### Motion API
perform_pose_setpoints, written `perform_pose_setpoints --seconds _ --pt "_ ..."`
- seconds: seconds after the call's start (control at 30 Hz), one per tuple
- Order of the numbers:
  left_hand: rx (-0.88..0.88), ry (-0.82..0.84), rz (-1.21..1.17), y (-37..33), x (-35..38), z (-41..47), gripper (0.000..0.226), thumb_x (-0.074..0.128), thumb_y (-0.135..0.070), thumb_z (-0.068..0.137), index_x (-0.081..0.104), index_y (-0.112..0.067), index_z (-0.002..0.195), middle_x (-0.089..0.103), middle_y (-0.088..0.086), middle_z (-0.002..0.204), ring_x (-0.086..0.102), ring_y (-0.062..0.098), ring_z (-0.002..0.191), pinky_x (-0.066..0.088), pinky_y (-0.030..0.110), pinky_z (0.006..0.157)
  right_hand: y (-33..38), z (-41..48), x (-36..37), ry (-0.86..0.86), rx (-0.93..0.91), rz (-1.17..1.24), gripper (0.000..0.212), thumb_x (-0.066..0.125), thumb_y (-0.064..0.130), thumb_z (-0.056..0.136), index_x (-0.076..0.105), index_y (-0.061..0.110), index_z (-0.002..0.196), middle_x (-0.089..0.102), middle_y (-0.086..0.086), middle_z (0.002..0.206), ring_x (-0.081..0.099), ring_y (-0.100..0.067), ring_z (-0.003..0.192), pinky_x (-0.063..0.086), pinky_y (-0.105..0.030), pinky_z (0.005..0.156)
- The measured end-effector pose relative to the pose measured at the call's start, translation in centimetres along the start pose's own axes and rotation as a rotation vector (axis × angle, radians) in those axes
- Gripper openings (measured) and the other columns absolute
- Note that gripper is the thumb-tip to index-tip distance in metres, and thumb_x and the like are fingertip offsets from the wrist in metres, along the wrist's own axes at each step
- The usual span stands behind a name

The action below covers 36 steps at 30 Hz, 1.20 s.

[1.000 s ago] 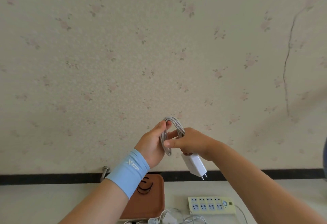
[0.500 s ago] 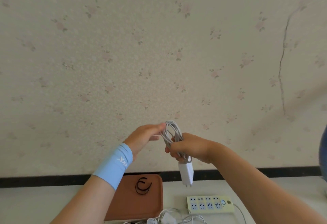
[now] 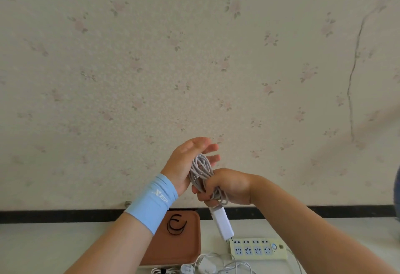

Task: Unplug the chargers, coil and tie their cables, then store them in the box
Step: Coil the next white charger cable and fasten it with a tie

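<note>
Since a second ago, the left hand (image 3: 188,161) has let go and flattened open against the grey coiled cable (image 3: 201,173). Just below frame centre, the right hand (image 3: 227,188) clenches the coil, the white rectangular charger (image 3: 222,223) dangling above the pale power strip (image 3: 257,250), beside the brown tray (image 3: 173,250).

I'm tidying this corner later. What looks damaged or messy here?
A long dark crack runs down the floral wallpaper at the right. Loose white cables and chargers lie tangled on the table's near edge, below the power strip. The coiled cable in the right hand is not yet tied.
</note>
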<state>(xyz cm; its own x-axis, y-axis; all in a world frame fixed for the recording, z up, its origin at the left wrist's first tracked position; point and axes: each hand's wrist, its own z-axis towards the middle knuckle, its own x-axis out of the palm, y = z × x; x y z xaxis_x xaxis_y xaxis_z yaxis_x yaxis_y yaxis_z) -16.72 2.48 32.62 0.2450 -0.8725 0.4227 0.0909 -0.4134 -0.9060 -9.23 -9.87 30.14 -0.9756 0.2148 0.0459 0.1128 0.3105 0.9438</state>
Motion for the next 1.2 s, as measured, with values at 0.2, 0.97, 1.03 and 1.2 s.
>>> perform_pose_setpoints --seconds 0.2,0.97,1.03,1.2 --pt "0.119 -0.049 0.095 -0.4 0.5 -0.1 0.032 0.066 -0.029 0.088 0.060 -0.016 0.117 0.048 0.002 0.061 0.044 0.016 0.043 0.045 0.027 0.046 0.2 -0.5 0.5 0.046 -0.014 -0.112 0.016 0.063 0.009 0.079 0.064 0.008 0.094 0.068 -0.006 0.086 0.062 -0.024 0.080 0.052 -0.041 0.091" --pt "-0.170 0.041 0.376 2.0 -1.6 0.1 0.067 0.076 -0.061 0.067 0.070 -0.014 0.114 0.074 0.003 0.107 0.064 0.019 0.111 0.044 0.036 0.104 0.1 -0.5 0.3 -0.229 -0.061 -0.365 0.030 0.046 0.036 0.104 0.061 0.023 0.082 0.061 0.004 0.074 0.051 -0.020 0.079 0.045 -0.038 0.090" --pt "-0.173 -0.034 0.443 2.7 -1.7 0.6 0.064 0.080 -0.059 0.061 0.074 -0.014 0.107 0.076 0.004 0.102 0.066 0.021 0.107 0.047 0.039 0.104 -0.1 -0.2 0.3 -0.229 -0.044 -0.386 0.024 0.047 0.038 0.103 0.062 0.024 0.090 0.062 0.004 0.074 0.050 -0.020 0.079 0.043 -0.037 0.085" --pt "-0.170 0.000 0.320 1.9 -2.6 0.8 0.030 0.060 -0.036 0.095 0.072 -0.010 0.103 0.074 0.007 0.112 0.065 0.025 0.114 0.046 0.038 0.106 -0.4 0.6 0.4 -0.197 -0.050 -0.166 0.017 0.062 0.033 0.098 0.062 0.017 0.104 0.065 0.000 0.079 0.056 -0.016 0.077 0.044 -0.036 0.083"
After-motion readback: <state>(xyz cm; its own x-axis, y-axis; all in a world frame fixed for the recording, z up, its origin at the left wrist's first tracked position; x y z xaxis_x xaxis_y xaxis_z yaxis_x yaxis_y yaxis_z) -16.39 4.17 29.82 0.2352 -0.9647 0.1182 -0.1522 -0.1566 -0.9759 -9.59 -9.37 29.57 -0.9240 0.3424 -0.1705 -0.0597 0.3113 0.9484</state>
